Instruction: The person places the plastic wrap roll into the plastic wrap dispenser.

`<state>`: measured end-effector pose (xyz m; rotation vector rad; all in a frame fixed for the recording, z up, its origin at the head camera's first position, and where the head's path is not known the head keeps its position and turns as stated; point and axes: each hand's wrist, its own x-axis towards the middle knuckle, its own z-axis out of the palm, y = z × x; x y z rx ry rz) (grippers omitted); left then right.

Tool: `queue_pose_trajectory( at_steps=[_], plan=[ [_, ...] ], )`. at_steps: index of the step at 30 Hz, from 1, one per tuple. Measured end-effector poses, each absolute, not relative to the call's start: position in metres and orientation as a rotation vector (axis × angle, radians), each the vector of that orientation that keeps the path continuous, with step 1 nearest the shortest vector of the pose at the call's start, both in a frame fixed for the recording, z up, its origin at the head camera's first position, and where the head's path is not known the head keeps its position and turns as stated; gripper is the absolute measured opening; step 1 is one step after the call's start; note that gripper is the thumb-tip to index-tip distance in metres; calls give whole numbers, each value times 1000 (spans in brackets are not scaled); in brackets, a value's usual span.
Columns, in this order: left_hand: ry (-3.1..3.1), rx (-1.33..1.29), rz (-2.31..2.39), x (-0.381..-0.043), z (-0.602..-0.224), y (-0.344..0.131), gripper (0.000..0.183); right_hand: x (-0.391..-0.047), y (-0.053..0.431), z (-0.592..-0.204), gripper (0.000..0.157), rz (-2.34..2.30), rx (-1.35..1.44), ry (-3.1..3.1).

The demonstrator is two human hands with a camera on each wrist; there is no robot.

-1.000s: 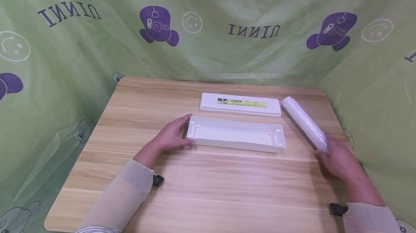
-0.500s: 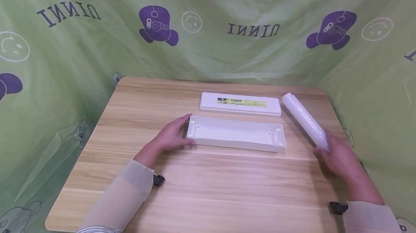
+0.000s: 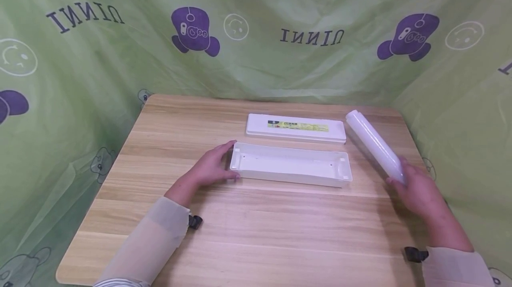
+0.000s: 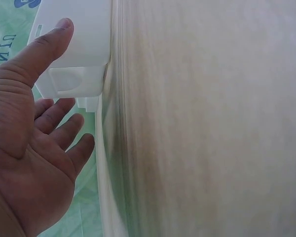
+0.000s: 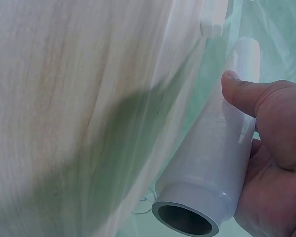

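A white open-topped plastic box lies lengthwise across the table's middle. My left hand holds its left end, thumb on the front wall and fingers reaching round the end and back. In the left wrist view that thumb lies against the white wall. At the right, my right hand grips a roll of cling film by its near end, with its far end tilted up off the table. The right wrist view shows the roll's hollow tube end and the thumb along its side.
A white lid with a yellow label lies behind the box. Light wood-grain covers the table. Green printed fabric hangs round the back and sides.
The roll of cling film has risen, its far end tilting higher, as my right hand lifts slightly. My left hand, the box and the lid have stayed put.
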<state>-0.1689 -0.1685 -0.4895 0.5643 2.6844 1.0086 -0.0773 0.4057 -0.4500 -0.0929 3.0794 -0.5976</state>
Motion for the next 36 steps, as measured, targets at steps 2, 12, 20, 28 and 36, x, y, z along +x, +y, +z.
queue_pose_trajectory(
  at_steps=[2,12,20,28,36],
  plan=[
    [2683,563,1011,-169,-490,-168,119,-78,405,-449,84,-597,-90,3086],
    [2678,552,1015,-169,-488,-168,119,-77,399,-445,82,-608,-122,3134],
    [2679,557,1015,-169,-489,-168,119,-77,394,-442,81,-649,-193,3173],
    [2676,560,1018,-169,-487,-168,118,-77,388,-441,82,-657,-220,3192],
    [2681,552,1009,-168,-487,-168,118,-78,381,-438,82,-649,-243,3197]
  ],
)
